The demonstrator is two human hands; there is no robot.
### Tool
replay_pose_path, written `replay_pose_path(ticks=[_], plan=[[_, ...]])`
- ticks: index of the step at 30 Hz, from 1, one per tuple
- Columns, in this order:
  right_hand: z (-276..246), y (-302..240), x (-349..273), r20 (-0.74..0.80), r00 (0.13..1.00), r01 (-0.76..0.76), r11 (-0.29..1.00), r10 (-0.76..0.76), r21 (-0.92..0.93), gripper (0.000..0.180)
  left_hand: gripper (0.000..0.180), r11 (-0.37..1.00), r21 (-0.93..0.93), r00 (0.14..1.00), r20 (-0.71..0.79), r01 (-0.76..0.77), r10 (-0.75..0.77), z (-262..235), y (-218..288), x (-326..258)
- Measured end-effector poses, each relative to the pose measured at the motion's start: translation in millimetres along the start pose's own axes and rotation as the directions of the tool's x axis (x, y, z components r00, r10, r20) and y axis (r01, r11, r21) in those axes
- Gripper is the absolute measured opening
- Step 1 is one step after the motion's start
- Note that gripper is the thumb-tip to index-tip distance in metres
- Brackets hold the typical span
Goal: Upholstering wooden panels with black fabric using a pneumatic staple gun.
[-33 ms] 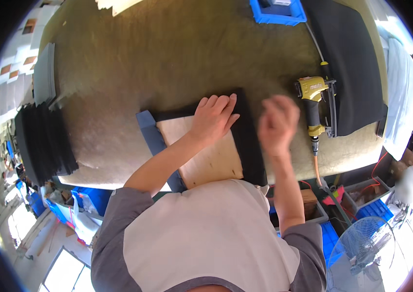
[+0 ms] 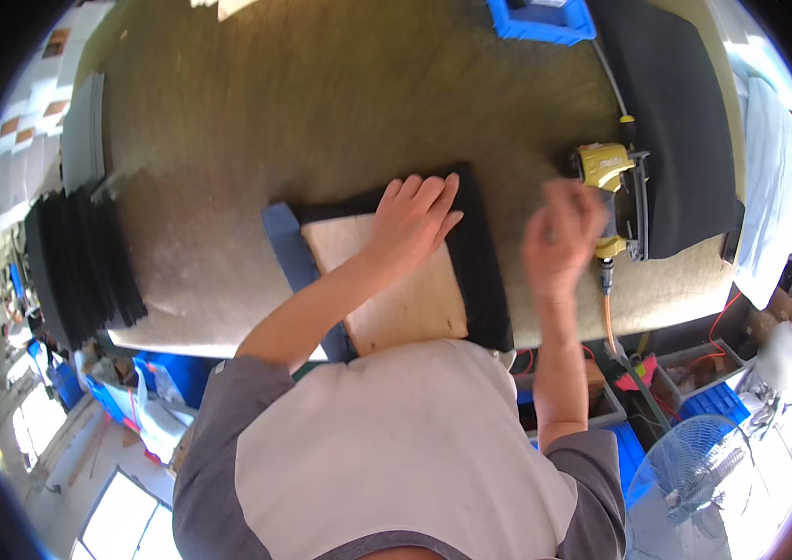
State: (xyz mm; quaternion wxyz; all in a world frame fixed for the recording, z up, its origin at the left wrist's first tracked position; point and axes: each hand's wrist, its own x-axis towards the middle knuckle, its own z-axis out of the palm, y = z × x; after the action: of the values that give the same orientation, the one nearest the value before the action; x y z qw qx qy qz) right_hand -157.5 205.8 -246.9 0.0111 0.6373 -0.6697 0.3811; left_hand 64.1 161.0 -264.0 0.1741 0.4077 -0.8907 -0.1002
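Note:
A pale wooden board [image 2: 405, 303] lies in front of me, bordered by black fabric [image 2: 484, 271] along its far and right sides. A dark blue-grey strip [image 2: 288, 245] runs down its left side. My left hand [image 2: 414, 219] presses the black fabric near the far right corner, fingers bent over it and the thumb apart. To the right, my right hand [image 2: 559, 233] is above the table, smeared by motion. Its fingers come close to the handle of a yellow and black staple gun [image 2: 606, 168]; whether they touch it I cannot tell.
An orange air hose [image 2: 609, 313] runs from the gun over the table's near edge. Beyond it lies black sheet material [image 2: 671, 131]. A blue bin [image 2: 545, 23] stands at the far right; stacked black pieces [image 2: 83, 266] sit at the left. A fan [image 2: 694, 467] is at lower right.
My right hand has moved right, toward the staple gun. My left hand stays on the black fabric. The view has shifted slightly.

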Motion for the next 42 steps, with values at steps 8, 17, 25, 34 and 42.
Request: replay_pose_path(ticks=[8,17,25,34,42], plan=[[-39.3,75.2,14.6,0.345,0.782,-0.271,0.782,0.518,-0.561,0.088,0.042,0.997,-0.027,0.997,-0.031,-0.073,0.072,17.7,-5.6,-3.5],[-74.6,-11.8,61.2,0.846,0.398,-0.872,0.434,0.354,0.228,0.043,0.041,0.995,-0.075,0.997,-0.052,-0.06,0.056,19.4,-7.9,-14.4],[-23.3,-31.6,53.5,0.889,0.283,-0.81,0.586,0.361,0.02,0.013,0.034,0.99,-0.125,0.996,-0.064,-0.069,0.062,22.4,-6.9,-14.8],[-26.9,-39.8,38.2,0.896,0.282,-0.746,0.665,0.343,-0.02,0.012,0.026,0.98,-0.175,0.994,-0.064,-0.097,0.086,17.6,-13.9,-20.1],[-40.5,-30.0,50.8,0.502,0.856,0.09,0.919,0.125,-0.383,0.049,0.05,0.914,-0.12,0.798,-0.454,0.387,-0.397,-44.9,-38.6,-96.1]])
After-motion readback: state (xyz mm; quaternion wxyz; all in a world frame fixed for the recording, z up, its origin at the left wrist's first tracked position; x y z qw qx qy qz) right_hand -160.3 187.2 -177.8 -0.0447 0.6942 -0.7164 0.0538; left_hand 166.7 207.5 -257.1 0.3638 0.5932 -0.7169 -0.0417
